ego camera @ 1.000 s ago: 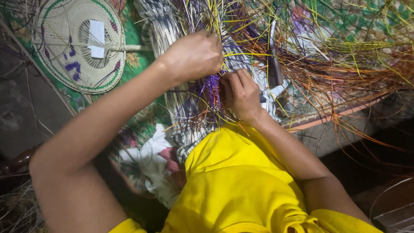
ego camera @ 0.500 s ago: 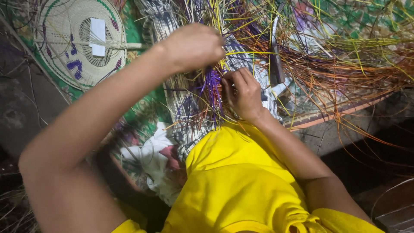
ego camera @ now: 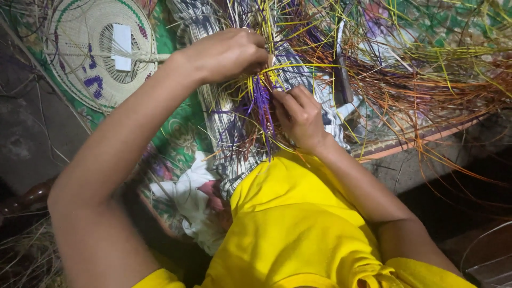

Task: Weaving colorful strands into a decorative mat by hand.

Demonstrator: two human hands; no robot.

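We see the woven fan (ego camera: 101, 50) lying left of the straw bundle (ego camera: 261, 101), knife (ego camera: 341, 69) to its right

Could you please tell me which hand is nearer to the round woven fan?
Left. The left hand grips straw strands just right of the fan; the right hand is lower and farther right, at the purple strands.

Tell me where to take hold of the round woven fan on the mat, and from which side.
Grip the woven fan by its thin handle, probably coming from the right side, nearest the left hand. The disc lies flat on the green mat, so its broad face offers no edge to pinch, while the handle sticks out past the rim as a narrow bar.
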